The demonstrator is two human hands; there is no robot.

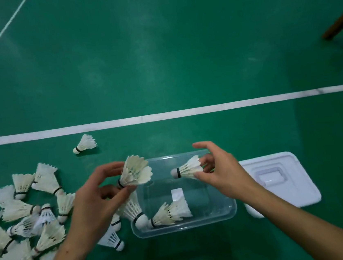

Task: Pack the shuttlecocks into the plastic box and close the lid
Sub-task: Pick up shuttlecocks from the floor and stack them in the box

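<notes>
Shuttlecocks everywhere on the green court floor (159, 67)! The big pile (23, 221) lies scattered at the left, one stray shuttlecock (85, 144) sits alone just short of the white line (164, 115), and the clear plastic box (229, 213) rests on the floor in the middle. Inside it, two shuttlecocks: one (132, 211) leaning at the left wall, cork down, another (171, 213) lying on its side beside it, corks nearly touching. Left hand (97, 200) is over the box's left edge, fingers pinched on a shuttlecock (135, 171) near its cork, feathers fanned up and away. Right hand (222, 173) hovers above the box's far right corner, fingertips pinching the feather end of another shuttlecock (186, 169), its cork pointing left over the open box. The two hands are apart, each with its own bird. The white lid (296, 179) lies flat on the floor just right of the box, partly behind the right forearm. A brown furniture leg (340, 23) pokes in at the top right.
</notes>
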